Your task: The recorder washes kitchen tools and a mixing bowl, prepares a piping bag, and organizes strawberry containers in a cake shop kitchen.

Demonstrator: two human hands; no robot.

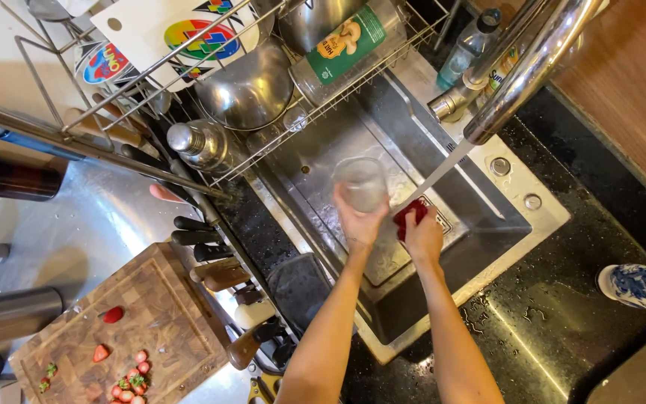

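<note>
My left hand (358,223) holds a clear drinking glass (360,183) over the steel sink (502,224). Beside it my right hand (422,236) grips a dark red sponge (410,213). Water runs from the chrome tap (521,75) in a thin stream down onto the sponge. Both forearms reach up from the bottom of the view.
A wire dish rack (263,82) with steel bowls, a bottle and a white board hangs over the sink's left end. Knives (203,239) stand in a holder beside a wooden cutting board (158,314) with cut strawberries. Black wet counter (547,314) lies right, with a blue-patterned dish (641,286).
</note>
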